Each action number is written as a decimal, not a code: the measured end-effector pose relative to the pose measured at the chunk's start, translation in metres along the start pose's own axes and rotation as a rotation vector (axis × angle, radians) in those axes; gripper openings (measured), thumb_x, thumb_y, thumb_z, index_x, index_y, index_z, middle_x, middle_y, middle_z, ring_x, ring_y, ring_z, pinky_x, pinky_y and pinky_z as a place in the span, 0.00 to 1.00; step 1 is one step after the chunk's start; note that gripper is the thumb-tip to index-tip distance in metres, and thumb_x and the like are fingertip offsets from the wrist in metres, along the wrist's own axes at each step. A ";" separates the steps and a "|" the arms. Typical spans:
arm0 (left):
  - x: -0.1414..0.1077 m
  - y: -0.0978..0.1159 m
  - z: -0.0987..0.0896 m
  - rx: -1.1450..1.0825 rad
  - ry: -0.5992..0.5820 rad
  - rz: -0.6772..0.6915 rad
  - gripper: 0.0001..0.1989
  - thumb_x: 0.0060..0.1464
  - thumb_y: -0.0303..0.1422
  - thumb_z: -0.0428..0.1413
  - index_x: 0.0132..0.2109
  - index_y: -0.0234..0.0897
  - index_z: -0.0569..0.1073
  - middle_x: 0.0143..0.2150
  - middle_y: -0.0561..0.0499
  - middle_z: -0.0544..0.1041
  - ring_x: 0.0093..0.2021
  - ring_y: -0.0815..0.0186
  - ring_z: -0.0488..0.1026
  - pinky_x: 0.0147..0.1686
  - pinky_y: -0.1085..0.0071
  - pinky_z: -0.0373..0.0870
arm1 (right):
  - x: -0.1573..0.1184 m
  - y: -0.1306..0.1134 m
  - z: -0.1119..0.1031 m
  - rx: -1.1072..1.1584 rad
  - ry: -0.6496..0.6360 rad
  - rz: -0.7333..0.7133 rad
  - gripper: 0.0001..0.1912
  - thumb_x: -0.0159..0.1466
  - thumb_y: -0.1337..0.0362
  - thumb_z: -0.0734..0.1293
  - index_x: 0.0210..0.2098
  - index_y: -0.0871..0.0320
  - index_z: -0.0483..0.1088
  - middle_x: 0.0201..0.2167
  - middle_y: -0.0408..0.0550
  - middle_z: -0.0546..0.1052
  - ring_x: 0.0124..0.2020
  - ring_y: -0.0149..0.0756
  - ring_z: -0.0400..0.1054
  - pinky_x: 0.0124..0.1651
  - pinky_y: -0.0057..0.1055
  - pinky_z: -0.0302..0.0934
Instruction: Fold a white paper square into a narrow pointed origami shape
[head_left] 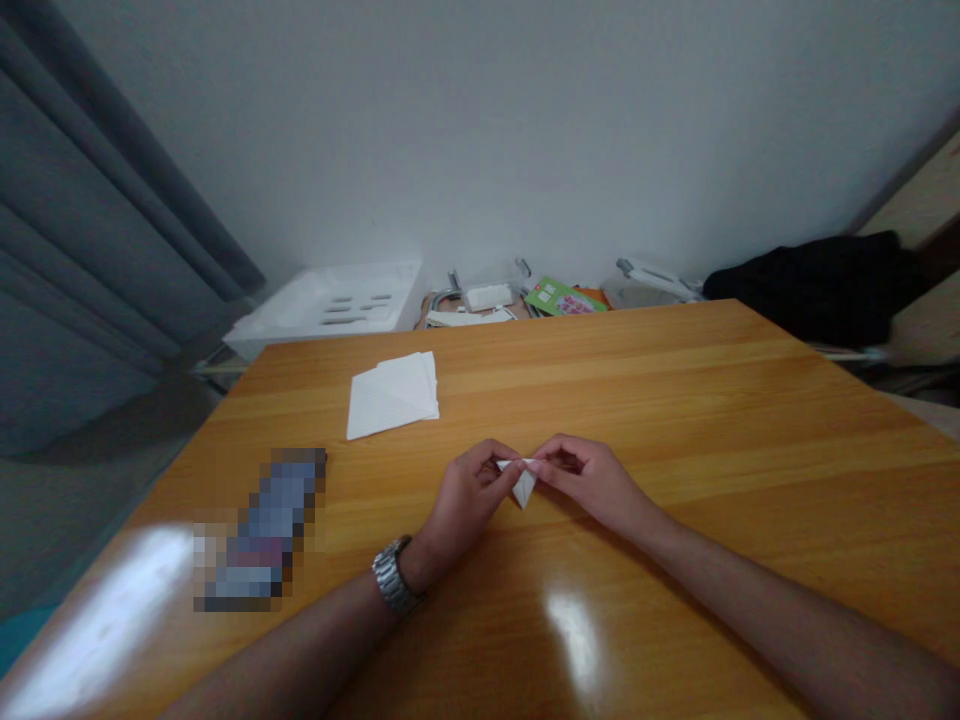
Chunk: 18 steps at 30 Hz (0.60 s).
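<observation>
A small piece of folded white paper (pixel 524 488) is pinched between both hands, just above the wooden table. Its lower end tapers to a point facing me, and creases show on its face. My left hand (pixel 474 492), with a metal watch on the wrist, is closed on the paper's left upper edge. From the other side, my right hand (pixel 589 474) grips the right upper edge between thumb and fingers. The fingertips of the two hands nearly meet and hide part of the upper edge.
White paper sheets (pixel 394 395) lie in a loose stack on the table (pixel 675 400), left of centre. A pixelated phone-like object (pixel 270 530) lies at the left. Behind the table are a white foam tray (pixel 300 300), a green booklet (pixel 559 297) and dark cloth (pixel 817 285).
</observation>
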<state>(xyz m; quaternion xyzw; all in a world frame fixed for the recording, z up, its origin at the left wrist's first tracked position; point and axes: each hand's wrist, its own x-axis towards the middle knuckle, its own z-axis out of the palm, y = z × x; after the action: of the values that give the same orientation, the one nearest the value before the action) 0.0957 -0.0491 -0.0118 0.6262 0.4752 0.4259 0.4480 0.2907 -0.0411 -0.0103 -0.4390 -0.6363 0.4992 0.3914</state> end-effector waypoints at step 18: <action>0.007 -0.016 -0.004 -0.250 -0.069 -0.122 0.15 0.56 0.43 0.63 0.38 0.33 0.80 0.37 0.46 0.83 0.37 0.62 0.80 0.40 0.68 0.79 | 0.006 0.009 -0.007 0.022 -0.025 0.000 0.16 0.64 0.49 0.69 0.35 0.57 0.74 0.30 0.46 0.78 0.33 0.36 0.72 0.38 0.32 0.65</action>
<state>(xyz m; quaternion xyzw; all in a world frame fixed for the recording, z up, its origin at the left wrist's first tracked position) 0.0899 -0.0398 -0.0253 0.5498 0.4398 0.4319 0.5638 0.2973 -0.0324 -0.0177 -0.4285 -0.6356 0.5115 0.3883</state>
